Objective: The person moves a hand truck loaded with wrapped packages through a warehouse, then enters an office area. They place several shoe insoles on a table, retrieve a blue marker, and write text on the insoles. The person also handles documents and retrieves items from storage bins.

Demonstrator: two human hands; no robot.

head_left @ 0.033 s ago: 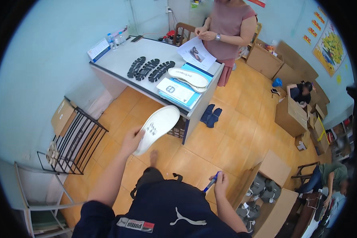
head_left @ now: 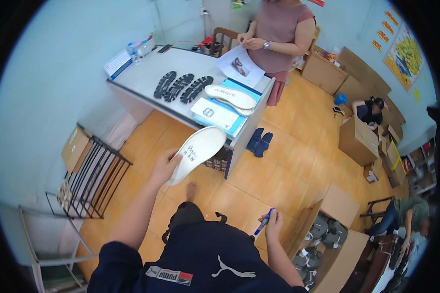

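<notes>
My left hand (head_left: 165,168) grips a white shoe insole (head_left: 204,149) by its narrower end. Dark handwriting marks the insole's upper face, and its broad end reaches toward the desk's near edge. In my right hand (head_left: 274,227), held low to the right, is a blue pen (head_left: 263,222). On the grey desk (head_left: 144,73) ahead lie several black treaded shoe soles (head_left: 178,87). Beside them, a white insole pair (head_left: 230,96) rests on a stack of blue and white folders (head_left: 215,115).
Across the desk stands a person (head_left: 283,39) near a printed sheet (head_left: 240,67). A black metal rack (head_left: 95,176) is at left. Right of me, an open carton (head_left: 344,259) holds grey footwear. Dark blue socks or boots (head_left: 259,142) lie on the floor. Two people work among boxes.
The insole in my left hand has shifted slightly right and up, its broad end closer to the desk. The pen in my right hand has tilted slightly.
</notes>
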